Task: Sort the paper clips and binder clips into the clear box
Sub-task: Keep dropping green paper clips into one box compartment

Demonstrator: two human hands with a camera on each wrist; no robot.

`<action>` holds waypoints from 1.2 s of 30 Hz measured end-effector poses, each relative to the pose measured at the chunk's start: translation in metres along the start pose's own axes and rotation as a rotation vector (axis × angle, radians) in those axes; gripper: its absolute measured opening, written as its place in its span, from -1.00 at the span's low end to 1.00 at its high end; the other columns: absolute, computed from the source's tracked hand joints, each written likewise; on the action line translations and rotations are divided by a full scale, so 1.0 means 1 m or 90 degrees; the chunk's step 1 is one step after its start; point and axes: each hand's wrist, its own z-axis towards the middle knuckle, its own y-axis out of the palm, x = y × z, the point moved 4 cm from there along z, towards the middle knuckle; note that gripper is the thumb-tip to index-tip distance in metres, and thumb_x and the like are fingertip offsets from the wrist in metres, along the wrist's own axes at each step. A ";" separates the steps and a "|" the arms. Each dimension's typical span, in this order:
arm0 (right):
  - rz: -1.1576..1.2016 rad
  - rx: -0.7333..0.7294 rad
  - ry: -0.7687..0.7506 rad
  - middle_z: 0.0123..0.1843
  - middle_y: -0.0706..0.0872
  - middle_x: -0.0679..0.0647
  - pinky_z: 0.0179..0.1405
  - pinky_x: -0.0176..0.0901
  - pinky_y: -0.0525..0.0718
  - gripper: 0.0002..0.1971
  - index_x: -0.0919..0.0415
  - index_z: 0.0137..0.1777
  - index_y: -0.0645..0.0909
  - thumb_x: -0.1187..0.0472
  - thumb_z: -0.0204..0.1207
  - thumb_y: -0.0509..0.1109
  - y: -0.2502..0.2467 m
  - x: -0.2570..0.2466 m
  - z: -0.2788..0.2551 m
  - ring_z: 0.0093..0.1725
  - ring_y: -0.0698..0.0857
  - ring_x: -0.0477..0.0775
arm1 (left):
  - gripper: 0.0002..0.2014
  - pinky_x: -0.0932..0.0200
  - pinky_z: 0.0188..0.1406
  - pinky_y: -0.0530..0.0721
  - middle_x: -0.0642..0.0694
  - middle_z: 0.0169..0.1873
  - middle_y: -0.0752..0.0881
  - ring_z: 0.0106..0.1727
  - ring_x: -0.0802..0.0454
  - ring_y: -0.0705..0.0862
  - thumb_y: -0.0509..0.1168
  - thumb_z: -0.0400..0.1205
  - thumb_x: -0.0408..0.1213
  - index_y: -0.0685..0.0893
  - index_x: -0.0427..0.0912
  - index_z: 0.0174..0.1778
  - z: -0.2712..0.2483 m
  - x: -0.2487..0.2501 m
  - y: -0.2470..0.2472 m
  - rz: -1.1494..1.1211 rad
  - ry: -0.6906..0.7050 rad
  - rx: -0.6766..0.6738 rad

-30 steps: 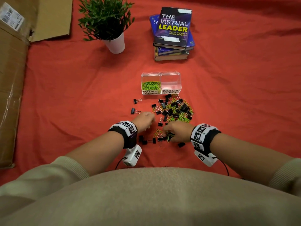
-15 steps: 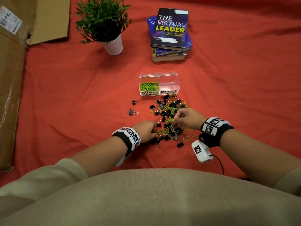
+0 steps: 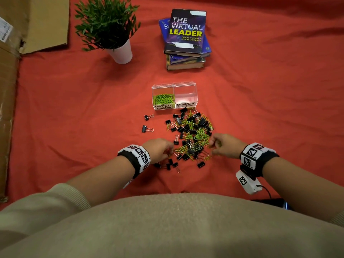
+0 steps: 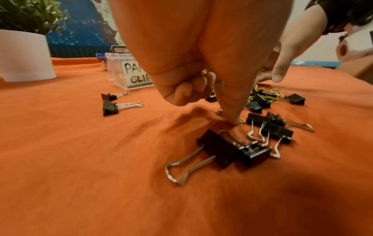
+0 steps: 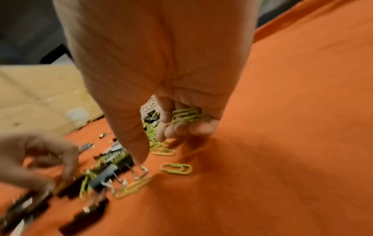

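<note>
A clear two-part box (image 3: pixel 175 84) stands on the red cloth. Its left part, labelled PAPER CLIPS, holds green paper clips (image 3: pixel 163 99); I see nothing in the right part, labelled BINDER CLIPS. In front of it lies a mixed pile (image 3: pixel 193 133) of black binder clips and green paper clips. My left hand (image 3: pixel 167 151) is at the pile's near left edge, and its fingertips (image 4: pixel 231 118) pinch a green paper clip against the cloth. At the pile's right edge my right hand (image 3: pixel 214 146) holds several green paper clips (image 5: pixel 187 116) in its curled fingers, with the thumb (image 5: pixel 139 158) down by a binder clip's wire handle.
Two binder clips (image 3: pixel 149 117) (image 3: pixel 147 129) lie apart to the pile's left. A potted plant (image 3: pixel 122 53) and a stack of books (image 3: pixel 186 34) stand behind the box. Cardboard (image 3: pixel 7 108) lines the left edge. Red cloth spreads to the right.
My right hand has moved from the pile's middle to its right edge, nearer to me. The left hand has stayed at the near left edge.
</note>
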 end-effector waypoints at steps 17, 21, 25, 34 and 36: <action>-0.011 0.042 0.003 -0.23 0.68 0.04 -0.24 -0.22 0.52 -0.95 0.17 -0.17 0.57 0.30 0.51 0.36 0.005 0.010 -0.005 -0.26 0.59 -0.02 | -0.90 0.09 -0.26 0.50 -0.11 -0.19 0.57 -0.23 -0.06 0.52 0.21 0.63 -0.26 0.42 -0.13 -0.18 0.001 0.002 0.005 -0.046 -0.066 -0.030; 0.163 0.060 0.051 -0.26 0.69 0.06 -0.19 -0.18 0.61 -0.84 0.22 0.00 0.63 0.39 0.57 0.24 -0.005 0.013 -0.002 -0.32 0.61 -0.04 | -0.90 0.18 -0.40 0.40 -0.01 -0.34 0.51 -0.34 0.03 0.45 0.22 0.63 -0.32 0.41 -0.13 -0.15 0.004 0.005 -0.003 -0.204 -0.091 0.044; 0.065 0.080 0.067 -0.26 0.69 0.07 -0.15 -0.14 0.60 -0.91 0.14 -0.17 0.62 0.24 0.56 0.33 -0.002 0.006 0.004 -0.26 0.63 0.02 | -0.90 0.24 -0.50 0.36 0.05 -0.35 0.50 -0.41 0.08 0.42 0.11 0.67 -0.38 0.49 -0.13 0.02 0.010 0.008 -0.009 -0.289 -0.112 0.069; -0.184 0.042 0.056 -0.32 0.55 0.15 -0.31 -0.14 0.43 -0.79 0.19 -0.38 0.43 0.30 0.49 0.27 0.023 -0.012 0.010 -0.30 0.53 0.14 | -0.86 0.15 -0.30 0.48 -0.10 -0.26 0.63 -0.24 -0.09 0.60 0.10 0.68 -0.28 0.54 -0.20 -0.08 0.015 0.014 -0.008 -0.182 -0.120 0.066; -0.192 0.040 0.040 -0.32 0.48 0.10 -0.30 -0.16 0.39 -0.79 0.16 -0.36 0.37 0.31 0.49 0.26 0.026 -0.012 0.007 -0.30 0.48 0.13 | -0.90 0.08 -0.17 0.56 -0.15 -0.15 0.69 -0.11 -0.13 0.65 0.15 0.66 -0.27 0.55 -0.19 -0.06 0.015 0.017 -0.005 -0.114 -0.089 0.061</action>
